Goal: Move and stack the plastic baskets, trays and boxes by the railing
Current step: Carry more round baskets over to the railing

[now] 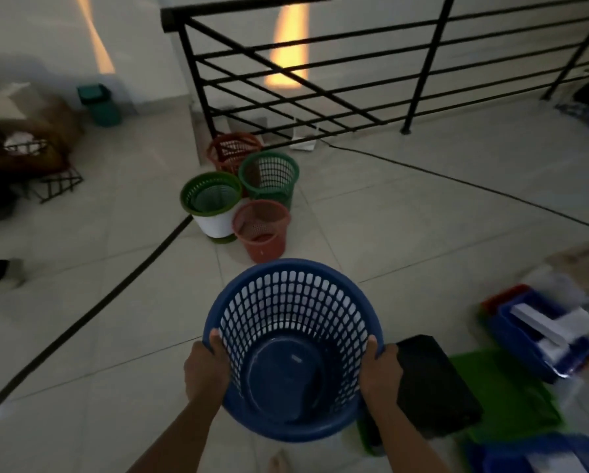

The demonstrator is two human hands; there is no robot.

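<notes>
I hold a round blue perforated basket (293, 349) in front of me above the tiled floor. My left hand (206, 367) grips its rim on the left and my right hand (381, 368) grips the rim on the right, thumbs hooked inside. Ahead, by the black railing (320, 63), stand several baskets: a dark red one (233, 150) at the railing post, a green one (269, 175), a green-rimmed white one (211, 203) and a salmon one (261, 230) nearest me.
At the right lie a black tray (433, 384) on a green tray (518, 394), blue boxes (538, 343) holding white items, and another blue basket (538, 455). A small green bin (98, 104) and a dark pile with a wire rack (57, 186) sit at the left.
</notes>
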